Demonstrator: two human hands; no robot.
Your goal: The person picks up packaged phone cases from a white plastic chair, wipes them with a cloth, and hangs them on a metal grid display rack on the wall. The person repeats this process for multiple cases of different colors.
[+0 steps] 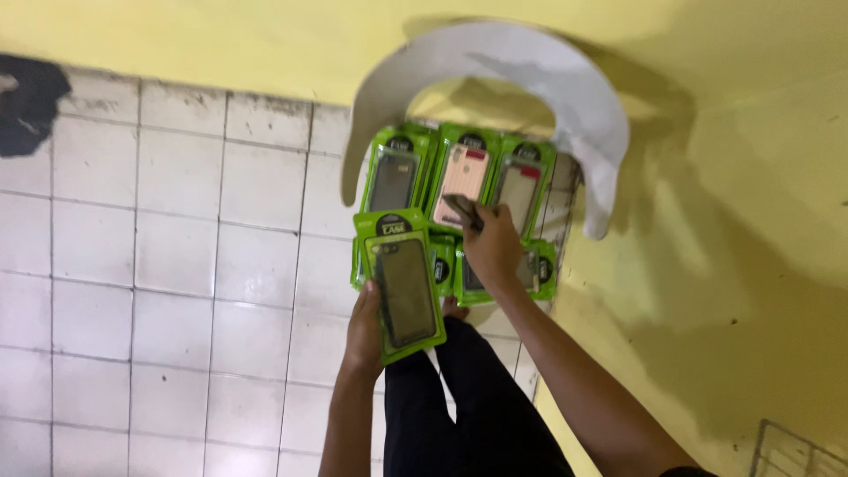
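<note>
Looking down in the head view, the left hand (364, 329) grips a green phone-case package (402, 284) by its long edge, lifted just at 7 o'clock of the laid-out packs. The right hand (491, 247) pinches a small dark item (463, 210) over the row of green packages (459, 177) on the tiled floor (132, 265). Several packs lie arranged in two rows under a grey curved board (530, 79) at 12 o'clock; one remains in hand.

Glossy clear plastic is catching the light on the green phone case package (405, 287) that the left hand (364, 331) is gripping; its green card edge is looking smooth. The packages in the wire rack (477, 181) are shining alike. The floor tiles (177, 265) are showing glazed white with grimy grout, and the yellow wall (733, 221) is looking matt.
</note>
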